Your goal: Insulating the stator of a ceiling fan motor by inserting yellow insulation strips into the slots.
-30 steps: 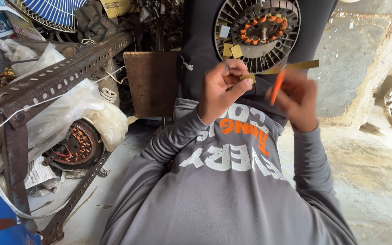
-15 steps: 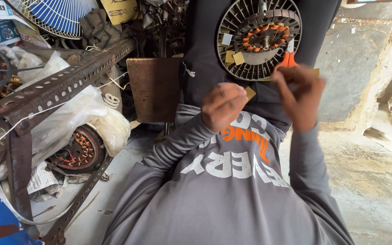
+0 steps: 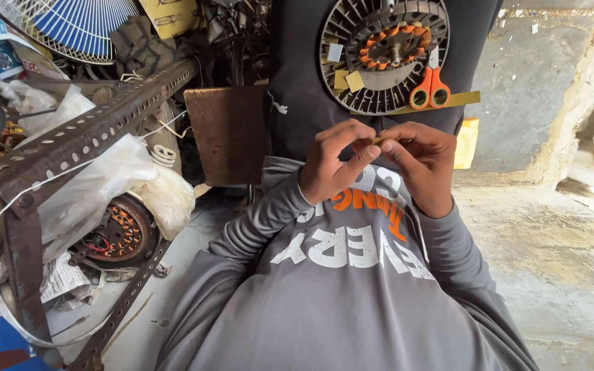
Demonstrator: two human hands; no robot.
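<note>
while both hands meet at chest height, the left hand [image 3: 335,165] and right hand [image 3: 422,161] pinch a small yellowish strip [image 3: 381,141] between their fingertips, just below the motor stator [image 3: 383,55] and orange scissors [image 3: 429,88].

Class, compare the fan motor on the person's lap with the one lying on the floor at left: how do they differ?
The lap motor looks larger and fully exposed, scissors resting on it; the floor motor looks smaller, darker, partly hidden behind a plastic bag. The lap motor has pale slotted laminations; the floor motor looks rusty. Both show orange copper windings.
</note>
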